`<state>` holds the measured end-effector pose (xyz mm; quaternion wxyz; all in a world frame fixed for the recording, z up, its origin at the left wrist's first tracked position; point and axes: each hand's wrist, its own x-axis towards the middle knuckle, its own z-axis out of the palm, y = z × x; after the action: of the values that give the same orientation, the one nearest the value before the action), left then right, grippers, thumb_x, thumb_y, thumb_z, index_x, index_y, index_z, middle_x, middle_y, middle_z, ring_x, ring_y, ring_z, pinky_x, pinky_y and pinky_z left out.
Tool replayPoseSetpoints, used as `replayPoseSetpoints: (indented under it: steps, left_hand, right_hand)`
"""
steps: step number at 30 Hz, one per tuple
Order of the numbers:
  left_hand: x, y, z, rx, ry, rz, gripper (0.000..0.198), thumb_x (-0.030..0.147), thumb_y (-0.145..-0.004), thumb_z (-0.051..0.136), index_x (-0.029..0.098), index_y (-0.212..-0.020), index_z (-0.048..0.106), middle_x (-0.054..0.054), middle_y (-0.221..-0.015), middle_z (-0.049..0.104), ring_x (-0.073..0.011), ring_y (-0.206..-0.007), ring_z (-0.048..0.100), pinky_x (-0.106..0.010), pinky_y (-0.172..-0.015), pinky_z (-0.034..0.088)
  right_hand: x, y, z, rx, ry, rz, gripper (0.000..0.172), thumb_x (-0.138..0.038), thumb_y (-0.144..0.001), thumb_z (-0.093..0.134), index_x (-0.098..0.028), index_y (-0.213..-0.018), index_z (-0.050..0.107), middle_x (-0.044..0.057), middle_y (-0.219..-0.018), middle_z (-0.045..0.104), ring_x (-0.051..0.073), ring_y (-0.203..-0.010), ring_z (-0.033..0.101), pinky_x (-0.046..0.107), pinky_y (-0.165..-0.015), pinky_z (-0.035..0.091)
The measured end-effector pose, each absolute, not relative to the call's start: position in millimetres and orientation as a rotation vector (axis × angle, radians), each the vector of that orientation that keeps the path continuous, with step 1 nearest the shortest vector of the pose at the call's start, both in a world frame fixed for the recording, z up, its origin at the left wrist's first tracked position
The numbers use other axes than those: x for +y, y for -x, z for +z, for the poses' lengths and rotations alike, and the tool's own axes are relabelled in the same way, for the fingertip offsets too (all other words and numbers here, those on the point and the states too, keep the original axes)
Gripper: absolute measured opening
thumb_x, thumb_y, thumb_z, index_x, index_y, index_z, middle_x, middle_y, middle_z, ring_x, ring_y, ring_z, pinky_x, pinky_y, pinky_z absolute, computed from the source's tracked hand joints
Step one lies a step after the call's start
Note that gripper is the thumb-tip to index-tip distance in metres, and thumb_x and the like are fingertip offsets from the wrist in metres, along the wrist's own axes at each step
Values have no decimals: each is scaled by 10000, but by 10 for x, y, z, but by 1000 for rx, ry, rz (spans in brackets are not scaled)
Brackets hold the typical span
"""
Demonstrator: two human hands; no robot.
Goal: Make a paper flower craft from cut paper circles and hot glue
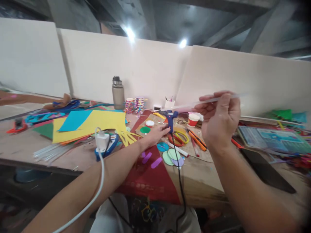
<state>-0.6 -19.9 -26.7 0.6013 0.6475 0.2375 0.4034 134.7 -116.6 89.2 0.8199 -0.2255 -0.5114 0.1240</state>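
My left hand (155, 135) reaches over the table, its fingers closed at the handle of a blue hot glue gun (170, 121). The gun stands upright, and its black cord runs down over the table's front edge. Raised at the right, my right hand (221, 115) pinches a long translucent glue stick (188, 105); one end points left toward the back of the gun. Scissors (184, 137) with red and yellow handles lie beside the gun. Pale green paper discs (167, 158) and a white marker (178, 149) are just in front of my left hand.
Yellow paper sheets (107, 121) and several glue sticks (52, 152) lie left, near a white plug (102, 141) on a blue power strip (110, 147). A bottle (118, 94) stands behind. An orange cutter (198, 139), red cup (193, 120) and dark tablet-like slab (267, 170) are right.
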Motion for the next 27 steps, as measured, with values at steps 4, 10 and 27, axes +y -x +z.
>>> replayPoseSetpoints:
  steps: [4, 10, 27]
  left_hand:
    - [-228, -5, -252, 503, -1353, 965, 355, 365, -698, 768, 140, -967, 711, -62, -920, 720, -134, -786, 611, -228, -710, 472]
    - [-280, -16, -159, 545, -1308, 1000, 336, 297, -694, 773, 176, -999, 698, -52, -934, 725, -149, -825, 634, -249, -738, 496]
    - [-288, -23, -166, 524, -1362, 1006, 324, 270, -708, 752, 166, -1011, 701, -66, -954, 735, -198, -938, 665, -305, -829, 513]
  right_hand:
    - [-944, -1852, 579, -850, 509, 336, 192, -383, -881, 590, -232, -883, 473, -50, -735, 650, 81, -532, 605, 232, -555, 552]
    - [-841, -2028, 304, -791, 579, 336, 198, -374, -854, 610, -253, -885, 456, -51, -792, 631, 92, -596, 620, 276, -631, 571]
    - [-842, -2028, 316, -864, 617, 205, 145, -391, -894, 539, -280, -913, 448, -34, -862, 631, 114, -625, 642, 341, -680, 595]
